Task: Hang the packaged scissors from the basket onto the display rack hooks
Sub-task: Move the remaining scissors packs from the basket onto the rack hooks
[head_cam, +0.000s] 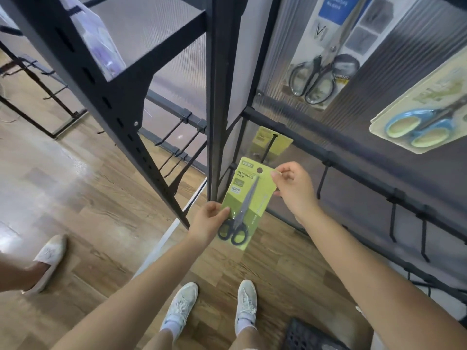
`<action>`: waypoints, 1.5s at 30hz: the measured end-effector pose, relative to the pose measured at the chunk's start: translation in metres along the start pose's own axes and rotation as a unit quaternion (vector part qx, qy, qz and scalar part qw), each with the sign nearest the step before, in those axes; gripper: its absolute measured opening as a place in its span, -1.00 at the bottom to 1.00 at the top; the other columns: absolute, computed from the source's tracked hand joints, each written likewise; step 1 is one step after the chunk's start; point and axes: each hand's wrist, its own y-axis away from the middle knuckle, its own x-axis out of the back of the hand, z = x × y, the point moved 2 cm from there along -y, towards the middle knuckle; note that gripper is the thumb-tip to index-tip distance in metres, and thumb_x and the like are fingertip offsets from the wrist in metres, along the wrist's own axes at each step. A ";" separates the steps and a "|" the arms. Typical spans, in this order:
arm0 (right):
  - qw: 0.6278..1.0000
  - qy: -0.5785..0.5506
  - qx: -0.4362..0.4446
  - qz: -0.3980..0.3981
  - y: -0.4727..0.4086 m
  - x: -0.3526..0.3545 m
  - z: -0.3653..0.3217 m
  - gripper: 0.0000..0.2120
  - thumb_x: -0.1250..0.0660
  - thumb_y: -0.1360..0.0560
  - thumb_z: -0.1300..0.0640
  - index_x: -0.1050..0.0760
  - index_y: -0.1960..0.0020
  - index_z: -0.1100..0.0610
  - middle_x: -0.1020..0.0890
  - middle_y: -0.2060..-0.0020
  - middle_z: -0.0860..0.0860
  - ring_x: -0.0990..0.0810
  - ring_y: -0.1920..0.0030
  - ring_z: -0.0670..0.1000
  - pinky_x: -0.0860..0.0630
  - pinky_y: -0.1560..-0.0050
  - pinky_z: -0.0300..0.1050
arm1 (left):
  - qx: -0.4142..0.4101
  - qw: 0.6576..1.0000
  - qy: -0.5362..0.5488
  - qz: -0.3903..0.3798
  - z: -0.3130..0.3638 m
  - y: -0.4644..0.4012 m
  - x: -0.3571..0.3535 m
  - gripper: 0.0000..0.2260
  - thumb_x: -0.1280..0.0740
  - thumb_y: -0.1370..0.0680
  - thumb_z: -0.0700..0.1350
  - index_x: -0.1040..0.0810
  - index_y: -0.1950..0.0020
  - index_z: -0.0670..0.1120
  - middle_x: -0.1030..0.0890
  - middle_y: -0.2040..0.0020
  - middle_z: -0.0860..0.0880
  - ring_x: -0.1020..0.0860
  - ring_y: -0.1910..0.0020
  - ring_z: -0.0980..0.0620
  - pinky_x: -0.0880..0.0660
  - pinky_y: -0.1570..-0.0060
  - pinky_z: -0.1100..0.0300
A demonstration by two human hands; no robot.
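Observation:
A green card pack of black-handled scissors (249,200) is held up in front of the display rack (353,157). My left hand (209,221) grips its lower left edge by the handles. My right hand (294,188) pinches its upper right corner. The pack's hang hole sits just below a black hook (269,147) that carries another yellow-green pack (271,142). The dark basket (310,335) shows at the bottom edge, right of my feet.
Two more scissor packs hang higher on the rack: a black-handled one (326,56) and a blue-handled one (424,117). Several bare hooks (394,223) stick out on the lower right rail. A second black rack (118,79) stands to the left. Another person's shoe (49,261) is at left.

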 end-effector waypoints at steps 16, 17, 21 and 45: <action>0.994 0.057 0.064 0.064 -0.040 -0.010 0.021 -0.95 -0.27 -0.54 0.19 -0.41 0.09 0.11 -0.49 0.31 -0.12 -0.56 0.20 0.08 -0.54 0.14 0.05 | 0.021 0.999 -0.039 0.026 -0.002 -0.061 -0.025 -0.84 -0.25 -0.59 -0.01 -0.46 0.13 -0.06 -0.53 0.21 0.02 -0.50 0.21 0.10 -0.44 0.14 0.21; 0.992 0.072 0.080 0.065 -0.043 -0.010 0.021 -0.96 -0.26 -0.54 0.19 -0.41 0.08 0.12 -0.48 0.31 -0.13 -0.54 0.22 0.03 -0.51 0.18 -0.04 | 0.027 0.999 -0.027 0.026 -0.001 -0.067 -0.028 -0.83 -0.24 -0.59 0.00 -0.47 0.10 -0.08 -0.54 0.20 0.02 -0.51 0.17 0.07 -0.45 0.07 0.17; 0.985 0.107 0.114 0.078 -0.056 -0.006 0.022 -0.98 -0.25 -0.56 0.19 -0.42 0.05 0.14 -0.46 0.31 -0.15 -0.45 0.32 -0.17 -0.37 0.35 -0.42 | 0.023 0.998 -0.052 0.032 0.009 -0.089 -0.038 -0.66 -0.21 -0.59 0.09 -0.50 -0.16 -0.15 -0.58 -0.02 -0.05 -0.54 -0.05 -0.04 -0.46 -0.12 0.04; 0.942 0.305 0.111 0.086 -0.021 0.014 0.019 -0.46 -0.17 -0.59 0.02 -0.12 -0.50 0.14 -0.29 -0.44 0.06 -0.34 -0.39 0.04 -0.36 -0.25 -0.17 | -0.200 0.894 -0.401 0.034 0.063 -0.082 -0.051 -0.63 -0.10 -0.64 -0.01 -0.32 -0.37 -0.18 -0.39 -0.38 -0.15 -0.34 -0.34 -0.14 -0.29 -0.28 0.04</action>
